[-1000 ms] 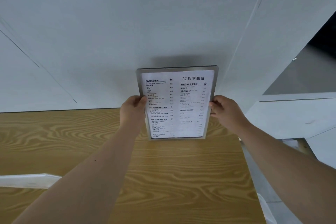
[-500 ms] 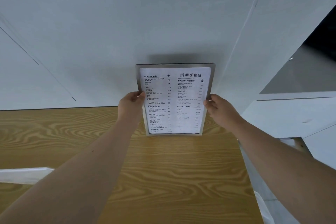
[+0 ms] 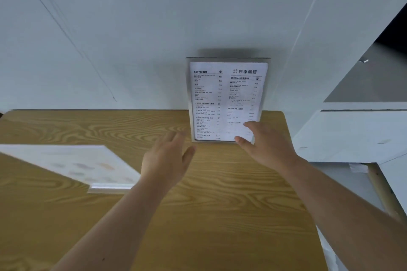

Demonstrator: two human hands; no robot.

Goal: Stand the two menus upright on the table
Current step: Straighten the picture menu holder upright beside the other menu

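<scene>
A menu in a clear frame [image 3: 226,99] stands upright at the far edge of the wooden table [image 3: 198,215], against the white wall. My right hand [image 3: 266,145] is open just in front of its lower right corner, fingers spread, not gripping it. My left hand [image 3: 167,158] is open to the left of the menu, apart from it. A second menu [image 3: 72,165] in a clear holder lies flat on the table at the left, its print blurred.
The white wall [image 3: 132,39] runs along the table's far edge. A white cabinet or counter [image 3: 356,134] stands right of the table, with a wooden leg [image 3: 383,193] beneath it. The table's right edge is close to my right arm.
Both hands have let go of the upright menu and pulled back from its sides. The view has tilted down, bringing the flat menu on the left into sight.
</scene>
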